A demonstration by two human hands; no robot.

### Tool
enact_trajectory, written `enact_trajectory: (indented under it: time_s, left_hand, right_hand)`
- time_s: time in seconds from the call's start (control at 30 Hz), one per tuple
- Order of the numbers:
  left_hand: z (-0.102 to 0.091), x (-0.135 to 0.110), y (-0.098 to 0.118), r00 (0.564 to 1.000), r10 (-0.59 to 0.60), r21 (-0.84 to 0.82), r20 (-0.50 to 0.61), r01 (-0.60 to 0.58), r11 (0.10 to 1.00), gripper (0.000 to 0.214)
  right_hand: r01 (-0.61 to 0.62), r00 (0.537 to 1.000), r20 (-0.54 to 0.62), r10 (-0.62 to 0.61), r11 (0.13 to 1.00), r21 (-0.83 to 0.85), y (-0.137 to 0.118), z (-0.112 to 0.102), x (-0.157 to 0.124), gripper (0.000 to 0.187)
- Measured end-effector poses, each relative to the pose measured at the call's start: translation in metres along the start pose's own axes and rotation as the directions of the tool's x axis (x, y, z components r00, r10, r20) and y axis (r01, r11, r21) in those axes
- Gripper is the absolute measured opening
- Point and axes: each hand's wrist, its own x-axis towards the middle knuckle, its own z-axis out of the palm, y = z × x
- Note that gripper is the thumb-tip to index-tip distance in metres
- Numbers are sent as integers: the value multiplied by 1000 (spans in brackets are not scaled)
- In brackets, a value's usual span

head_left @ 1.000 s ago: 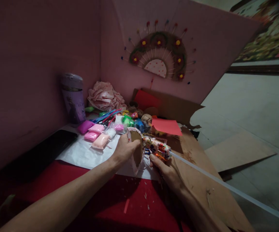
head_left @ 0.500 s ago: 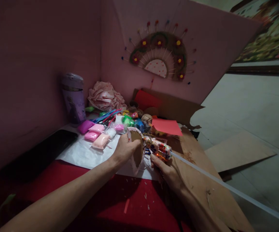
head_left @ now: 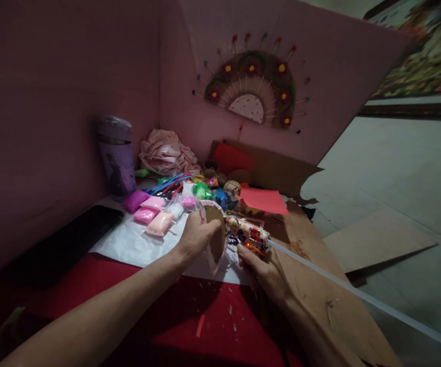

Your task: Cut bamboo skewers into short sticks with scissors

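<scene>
My left hand (head_left: pixel 196 237) is closed on a half-round piece of cardboard (head_left: pixel 217 243) with pale patterned fabric round its edge, thumb on the brown face. In my right hand (head_left: pixel 260 265) is a patterned hot glue gun (head_left: pixel 251 233) with an orange light glowing on its side. A long white glue stick (head_left: pixel 342 278) runs out of its back to the lower right. The gun's nozzle points left and lies close to the cardboard's edge; whether they touch I cannot tell. Dark blue-handled scissors, partly hidden, seem to lie behind the hands.
Several bags of coloured clay (head_left: pixel 159 224) lie on white paper (head_left: pixel 123 248) left of my hands. Behind are a twine ball (head_left: pixel 231 187), red paper (head_left: pixel 264 200) and crumpled fabric (head_left: pixel 165 153). A purple tumbler (head_left: pixel 116 155) and black phone-like slab (head_left: pixel 102 221) stand left. A decorated fan shape (head_left: pixel 253 61) hangs on the pink panel.
The cardboard piece and the glue gun have shifted very slightly to the left. Both hands keep the same hold.
</scene>
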Motion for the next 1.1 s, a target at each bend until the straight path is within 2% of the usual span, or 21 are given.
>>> enact_trajectory:
  time_s: [0.27, 0.47, 0.63, 0.77, 0.9, 1.1]
  left_hand:
    - [-1, 0, -3, 1000, 8, 9, -25, -8, 1000, 10]
    - [-1, 0, -2, 998, 36, 30, -59, -34, 999, 9]
    - [-2, 0, -2, 997, 21, -19, -75, -22, 1000, 11]
    - [-2, 2, -1, 994, -40, -120, -100, 28, 992, 13]
    - [-1, 4, -1, 987, -143, -265, -75, 119, 957, 18]
    - [-1, 6, -5, 981, -192, -315, -28, 174, 933, 20]
  right_hand:
    - [4, 1000, 2, -3, 1000, -5, -1, 0, -2, 31]
    - [29, 1000, 11, -28, 999, -39, -2, 0, 0, 35]
    - [3, 1000, 28, -3, 1000, -21, -2, 0, -1, 37]
    - [-54, 997, 60, 49, 995, 83, 1, 1, -1, 41]
    - [-65, 996, 65, 54, 980, 189, 0, 2, -1, 39]
    - [-105, 991, 102, 82, 966, 237, -4, 0, -1, 40]
